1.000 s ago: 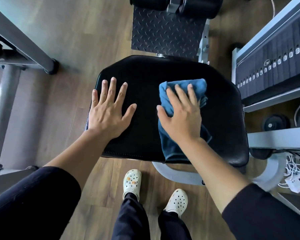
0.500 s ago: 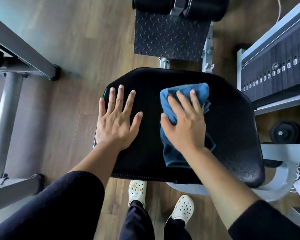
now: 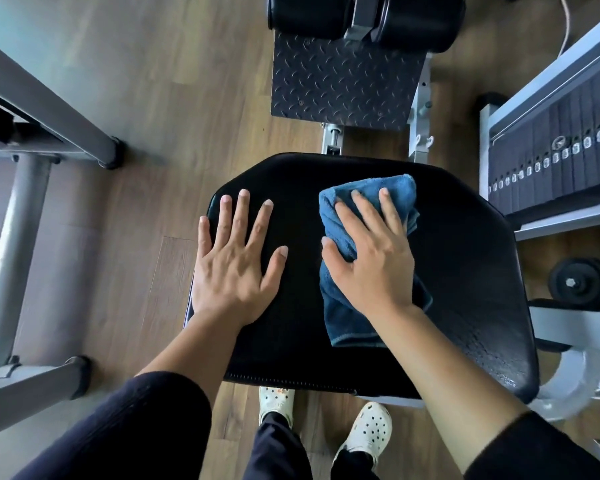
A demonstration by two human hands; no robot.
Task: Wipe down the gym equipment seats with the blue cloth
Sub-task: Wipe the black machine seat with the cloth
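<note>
A black padded seat [image 3: 465, 271] fills the middle of the head view. The blue cloth [image 3: 347, 317] lies folded on its centre. My right hand [image 3: 371, 261] presses flat on the cloth with straight, spread fingers, covering its middle; the cloth's far end and near end show beyond the hand. My left hand [image 3: 236, 261] rests flat on the seat's left part, fingers spread, a small gap from the cloth.
A diamond-plate footplate [image 3: 343, 81] and two black roller pads [image 3: 361, 15] lie beyond the seat. A weight stack [image 3: 551, 150] stands at right, a dumbbell [image 3: 582, 282] below it. Grey machine frame tubes [image 3: 21, 237] stand left on the wooden floor. My feet in white clogs [image 3: 368, 431] stand under the seat's near edge.
The view has shifted, so the seat sits lower and more of its far edge shows. My right hand and the cloth have slid slightly toward the seat's far side. The left hand stays flat.
</note>
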